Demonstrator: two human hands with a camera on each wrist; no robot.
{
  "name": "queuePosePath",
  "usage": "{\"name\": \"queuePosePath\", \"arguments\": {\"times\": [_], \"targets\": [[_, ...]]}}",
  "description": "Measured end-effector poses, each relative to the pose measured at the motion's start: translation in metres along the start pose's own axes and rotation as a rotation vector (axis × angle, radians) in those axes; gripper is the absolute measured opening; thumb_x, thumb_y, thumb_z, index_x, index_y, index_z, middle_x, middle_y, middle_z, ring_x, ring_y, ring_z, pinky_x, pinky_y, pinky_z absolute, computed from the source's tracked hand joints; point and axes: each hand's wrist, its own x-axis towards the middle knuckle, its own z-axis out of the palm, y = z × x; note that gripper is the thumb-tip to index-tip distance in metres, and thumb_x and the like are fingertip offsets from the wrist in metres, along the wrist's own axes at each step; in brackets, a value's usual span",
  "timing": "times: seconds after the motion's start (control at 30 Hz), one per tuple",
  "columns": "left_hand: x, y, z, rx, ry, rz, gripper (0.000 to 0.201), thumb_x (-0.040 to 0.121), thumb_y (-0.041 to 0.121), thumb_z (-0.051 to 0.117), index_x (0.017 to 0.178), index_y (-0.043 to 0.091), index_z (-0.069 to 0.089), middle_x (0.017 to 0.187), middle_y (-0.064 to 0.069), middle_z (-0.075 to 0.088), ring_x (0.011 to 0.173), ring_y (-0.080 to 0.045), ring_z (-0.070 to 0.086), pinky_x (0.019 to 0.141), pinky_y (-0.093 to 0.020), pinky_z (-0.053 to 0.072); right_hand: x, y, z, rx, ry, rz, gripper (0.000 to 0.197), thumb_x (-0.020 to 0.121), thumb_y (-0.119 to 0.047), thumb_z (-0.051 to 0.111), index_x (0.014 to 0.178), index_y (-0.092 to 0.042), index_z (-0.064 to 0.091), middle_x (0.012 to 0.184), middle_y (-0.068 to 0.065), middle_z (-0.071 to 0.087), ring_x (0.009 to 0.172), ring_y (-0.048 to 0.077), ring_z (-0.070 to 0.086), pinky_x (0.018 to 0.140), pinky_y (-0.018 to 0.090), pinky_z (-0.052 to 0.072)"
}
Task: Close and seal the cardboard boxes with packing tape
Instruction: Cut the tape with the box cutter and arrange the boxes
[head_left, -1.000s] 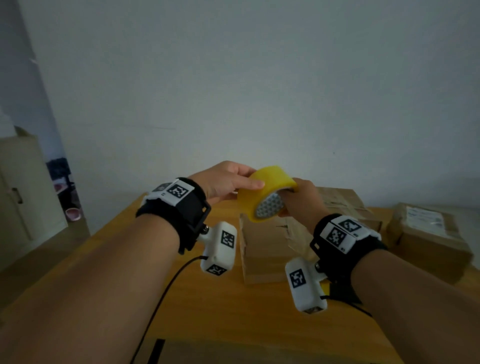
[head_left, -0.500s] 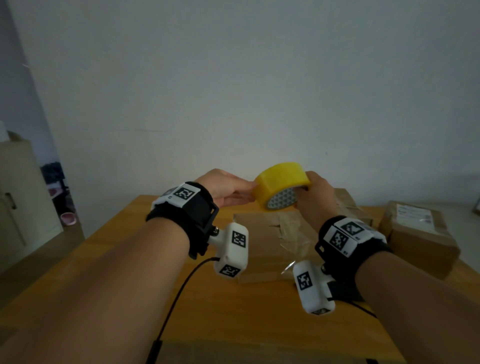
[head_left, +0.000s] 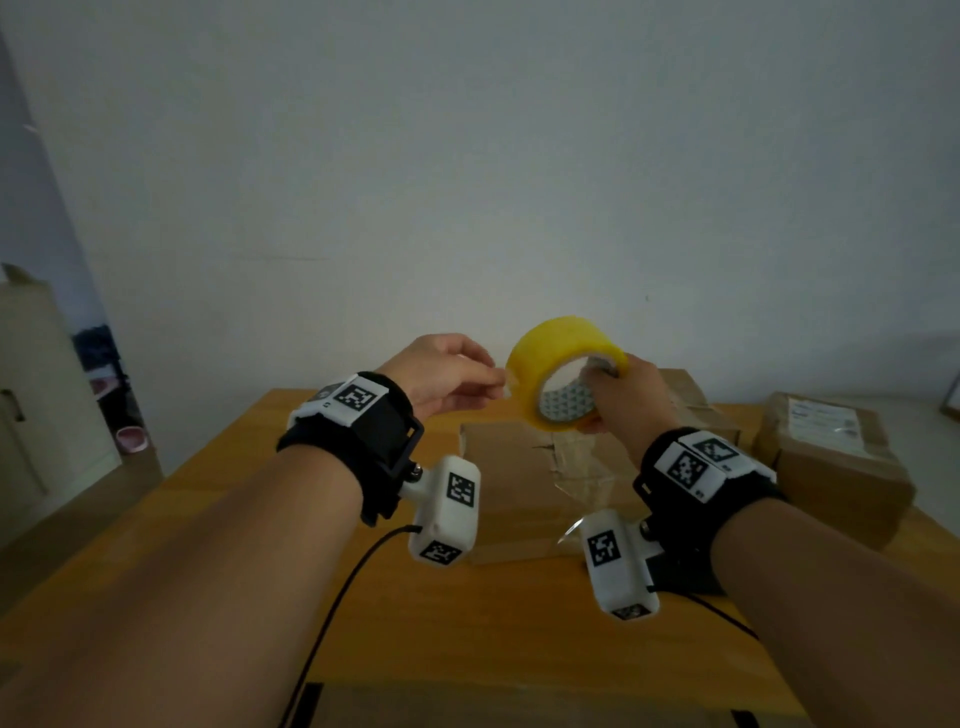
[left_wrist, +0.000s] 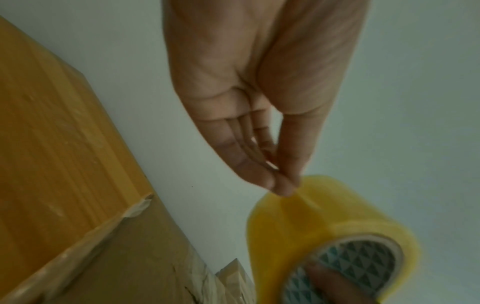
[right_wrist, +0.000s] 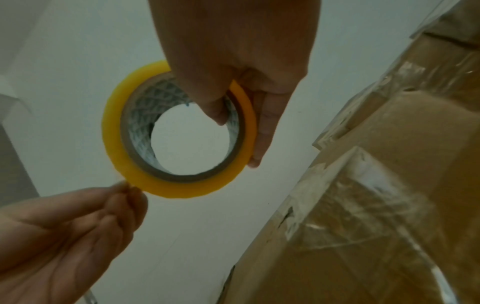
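Observation:
A yellow roll of packing tape (head_left: 563, 364) (left_wrist: 324, 224) (right_wrist: 135, 176) hangs in the air above the table. My right hand (head_left: 618, 400) (right_wrist: 233, 92) grips it, thumb through the core and fingers on the outer rim. My left hand (head_left: 457, 376) (left_wrist: 280, 185) (right_wrist: 127, 193) pinches the loose tape end at the roll's left edge between thumb and fingertips. Below the roll lies a cardboard box (head_left: 524, 483) (right_wrist: 389, 185) with crumpled clear tape across its top. A second box (head_left: 691, 400) sits behind it.
A third cardboard box (head_left: 831, 467) with a white label stands at the right of the wooden table (head_left: 260, 571) (left_wrist: 52, 144). A black cable (head_left: 337, 597) trails over the table's front. A cupboard (head_left: 31, 395) stands at far left. A plain wall is behind.
Both hands have lifted the roll higher and a little to the right. The left hand has moved from gripping the roll's side to pinching the tape end at its edge.

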Motion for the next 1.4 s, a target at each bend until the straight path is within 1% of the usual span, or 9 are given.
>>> {"name": "queuePosePath", "arguments": {"times": [0.27, 0.47, 0.63, 0.83, 0.93, 1.03, 1.17, 1.3, 1.4], "targets": [[0.000, 0.002, -0.001, 0.059, -0.087, 0.166, 0.022, 0.084, 0.017, 0.068, 0.102, 0.005, 0.069, 0.092, -0.007, 0.071, 0.082, -0.011, 0.068, 0.077, -0.020, 0.056, 0.001, 0.005, -0.005, 0.075, -0.114, 0.202, 0.014, 0.094, -0.013, 0.057, 0.100, 0.000, 0.055, 0.069, 0.019, 0.066, 0.040, 0.022, 0.061, 0.038, 0.023, 0.049], [0.010, 0.004, 0.011, 0.355, 0.201, 0.393, 0.007, 0.082, 0.018, 0.073, 0.078, 0.017, 0.067, 0.087, 0.001, 0.068, 0.077, -0.008, 0.061, 0.073, -0.018, 0.051, -0.001, 0.008, -0.007, 0.113, -0.253, 0.287, 0.025, 0.095, -0.016, 0.051, 0.112, 0.001, 0.051, 0.057, 0.012, 0.061, 0.033, 0.012, 0.050, 0.034, 0.016, 0.037], [0.023, 0.009, 0.025, 0.606, 0.392, 0.507, 0.012, 0.086, 0.022, 0.066, 0.076, 0.019, 0.060, 0.080, 0.006, 0.063, 0.082, -0.017, 0.061, 0.078, -0.032, 0.052, -0.008, -0.002, -0.012, 0.335, -0.303, 0.328, 0.023, 0.097, -0.009, 0.040, 0.117, -0.001, 0.046, 0.076, 0.020, 0.062, 0.044, 0.025, 0.064, 0.040, 0.024, 0.052], [0.041, 0.008, 0.024, 0.409, 0.630, 0.226, 0.016, 0.089, 0.025, 0.060, 0.076, 0.018, 0.058, 0.088, -0.010, 0.071, 0.082, -0.031, 0.069, 0.081, -0.041, 0.055, -0.002, 0.010, -0.024, 0.087, -0.328, -0.144, 0.063, 0.082, 0.010, 0.062, 0.130, -0.024, 0.040, 0.129, 0.004, 0.053, 0.084, 0.020, 0.063, 0.068, 0.036, 0.058], [0.041, 0.005, 0.034, 0.167, 0.514, 0.093, 0.024, 0.088, 0.015, 0.064, 0.064, 0.010, 0.060, 0.071, -0.016, 0.071, 0.073, -0.029, 0.071, 0.075, -0.044, 0.059, 0.002, 0.009, -0.018, -0.041, -0.141, -0.278, 0.067, 0.077, -0.013, 0.079, 0.131, -0.021, 0.039, 0.111, -0.009, 0.052, 0.092, 0.010, 0.058, 0.068, 0.021, 0.053], [0.035, -0.001, 0.050, -0.047, 0.355, -0.013, 0.023, 0.088, 0.005, 0.064, 0.066, 0.001, 0.060, 0.067, -0.016, 0.069, 0.053, -0.019, 0.067, 0.064, -0.034, 0.060, 0.012, 0.010, -0.018, -0.020, 0.128, -0.267, 0.024, 0.088, -0.013, 0.061, 0.108, -0.016, 0.048, 0.092, 0.002, 0.056, 0.085, 0.026, 0.060, 0.062, 0.034, 0.048], [0.031, -0.007, 0.049, -0.167, 0.313, -0.116, 0.019, 0.091, 0.001, 0.058, 0.073, 0.000, 0.054, 0.068, -0.013, 0.060, 0.060, -0.018, 0.061, 0.052, -0.026, 0.055, 0.021, 0.013, -0.031, -0.383, 0.088, -0.272, 0.021, 0.091, -0.006, 0.049, 0.112, -0.008, 0.045, 0.089, 0.008, 0.051, 0.079, 0.027, 0.051, 0.061, 0.031, 0.036], [0.030, -0.020, 0.024, -0.213, 0.325, -0.181, 0.017, 0.090, 0.001, 0.059, 0.074, 0.002, 0.055, 0.048, -0.005, 0.062, 0.063, -0.018, 0.061, 0.061, -0.030, 0.054, 0.029, 0.017, -0.048, -0.678, 0.110, -0.333, 0.022, 0.089, -0.006, 0.051, 0.109, -0.009, 0.046, 0.083, 0.006, 0.049, 0.074, 0.029, 0.048, 0.060, 0.033, 0.034], [0.027, -0.032, 0.013, -0.193, 0.316, -0.215, 0.009, 0.089, 0.004, 0.062, 0.080, 0.003, 0.060, 0.068, -0.007, 0.065, 0.067, -0.017, 0.064, 0.060, -0.028, 0.055, 0.031, 0.025, -0.049, -0.704, 0.141, -0.323, 0.026, 0.088, -0.005, 0.053, 0.113, -0.012, 0.050, 0.095, 0.008, 0.055, 0.081, 0.029, 0.051, 0.065, 0.033, 0.035]]}}
